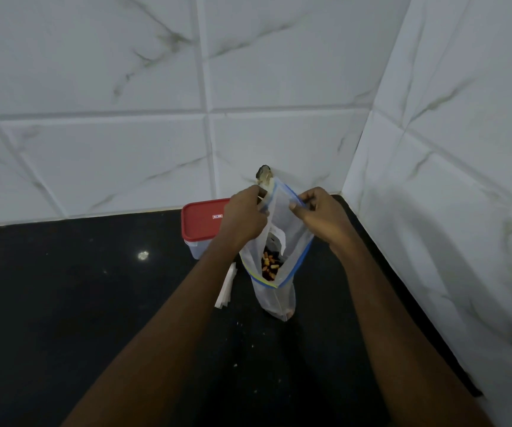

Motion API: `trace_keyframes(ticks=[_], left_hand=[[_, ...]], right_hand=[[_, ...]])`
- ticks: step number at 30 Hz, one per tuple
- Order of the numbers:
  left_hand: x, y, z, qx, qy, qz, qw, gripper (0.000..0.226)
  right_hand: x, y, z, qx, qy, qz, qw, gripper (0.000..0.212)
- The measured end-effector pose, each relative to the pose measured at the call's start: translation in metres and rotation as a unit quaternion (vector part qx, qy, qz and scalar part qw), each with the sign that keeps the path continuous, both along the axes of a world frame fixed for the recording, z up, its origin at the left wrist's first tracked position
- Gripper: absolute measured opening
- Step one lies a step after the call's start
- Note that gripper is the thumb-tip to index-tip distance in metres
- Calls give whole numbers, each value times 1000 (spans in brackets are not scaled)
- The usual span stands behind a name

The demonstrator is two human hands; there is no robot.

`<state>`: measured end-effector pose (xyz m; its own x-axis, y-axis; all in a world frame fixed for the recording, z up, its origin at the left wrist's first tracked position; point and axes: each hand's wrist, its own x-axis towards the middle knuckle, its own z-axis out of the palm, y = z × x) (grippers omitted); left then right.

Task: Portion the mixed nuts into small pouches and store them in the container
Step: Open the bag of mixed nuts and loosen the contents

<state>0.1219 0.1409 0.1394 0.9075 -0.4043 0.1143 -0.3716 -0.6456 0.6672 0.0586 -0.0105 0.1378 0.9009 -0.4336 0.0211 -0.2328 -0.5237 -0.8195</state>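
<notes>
Left hand (245, 211) and right hand (319, 214) each pinch one side of the zip bag (282, 241) mouth, spreading it open; mixed nuts (269, 264) lie inside; the red-lidded container (203, 224) stands just left of the bag.

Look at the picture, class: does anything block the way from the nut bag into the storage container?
Yes. The red lid sits shut on the container, closing its opening. Both the left hand and right hand are busy holding the nut bag open by its top edge. Nothing else lies between them on the counter.
</notes>
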Motion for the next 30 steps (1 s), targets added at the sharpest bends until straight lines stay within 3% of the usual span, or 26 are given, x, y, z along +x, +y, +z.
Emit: trace_keyframes(ticks=[2, 6, 13, 17, 22, 24, 26, 30], left_hand=[[0, -2, 2, -31, 18, -13, 999, 35], [0, -4, 2, -51, 11, 1, 999, 41], [5, -14, 4, -34, -25, 18, 999, 22], [6, -15, 8, -20, -25, 0, 999, 36], [5, -19, 9, -72, -11, -2, 997, 25], [8, -18, 8, -122, 38, 0, 992, 20], [11, -16, 8, -167, 111, -11, 980, 19], [12, -12, 11, -202, 231, -43, 951, 37]], right_hand=[[1, 2, 1, -35, -5, 2, 999, 35], [4, -2, 5, -91, -40, -23, 995, 22], [3, -3, 3, 21, -59, -36, 997, 29], [1, -7, 8, 94, -66, -35, 993, 16], [-1, -5, 15, 133, -30, -8, 991, 18], [-2, -5, 15, 149, -21, -15, 988, 26], [-2, -6, 11, 123, -29, -21, 992, 29], [1, -8, 3, -72, -62, -12, 995, 20]])
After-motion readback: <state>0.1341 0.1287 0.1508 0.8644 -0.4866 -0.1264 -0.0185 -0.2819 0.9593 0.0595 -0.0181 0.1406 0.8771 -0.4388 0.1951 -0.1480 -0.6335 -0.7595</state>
